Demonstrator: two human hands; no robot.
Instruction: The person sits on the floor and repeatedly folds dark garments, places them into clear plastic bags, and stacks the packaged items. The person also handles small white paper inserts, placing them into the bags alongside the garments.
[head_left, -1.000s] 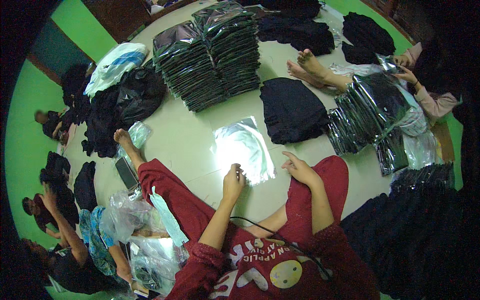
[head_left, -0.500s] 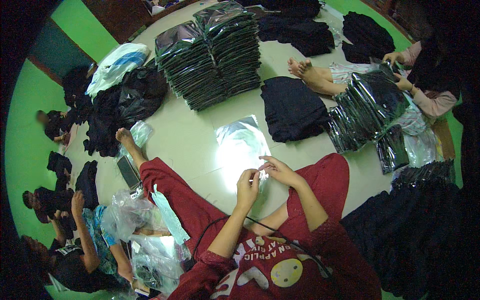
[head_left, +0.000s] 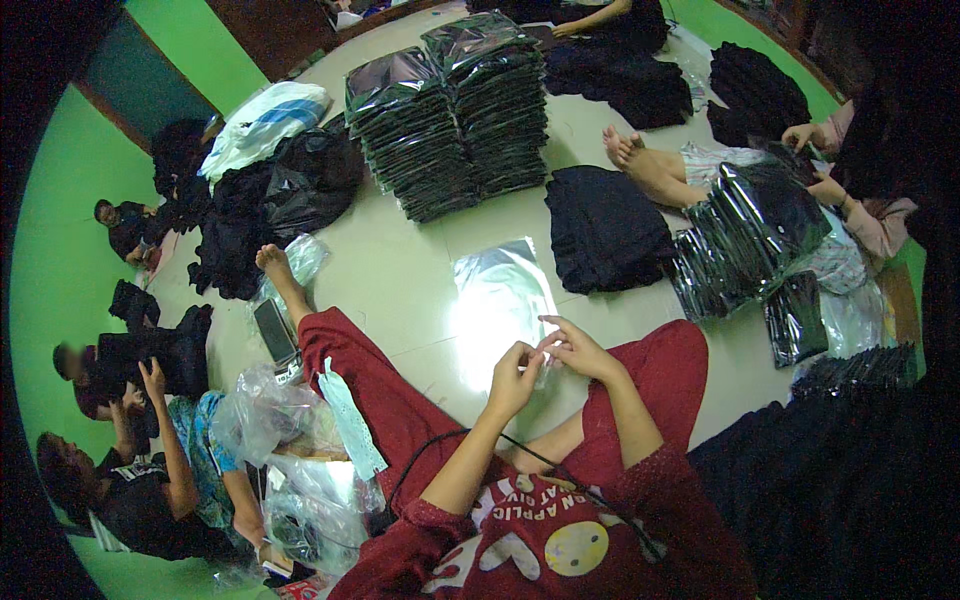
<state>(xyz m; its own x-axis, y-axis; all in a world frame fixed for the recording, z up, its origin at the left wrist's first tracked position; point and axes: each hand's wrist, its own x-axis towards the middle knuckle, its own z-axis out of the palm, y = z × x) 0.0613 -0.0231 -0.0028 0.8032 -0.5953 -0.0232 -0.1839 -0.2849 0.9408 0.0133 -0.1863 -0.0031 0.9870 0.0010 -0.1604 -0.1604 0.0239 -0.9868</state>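
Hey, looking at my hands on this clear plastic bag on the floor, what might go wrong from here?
Your left hand and right hand pinch the near edge of the clear plastic bag together; thin glossy film like that could tear or slip. The folded black garment lies beyond the bag, so reaching for it may drag the bag askew. The phone sits close by your left foot and could get kicked.
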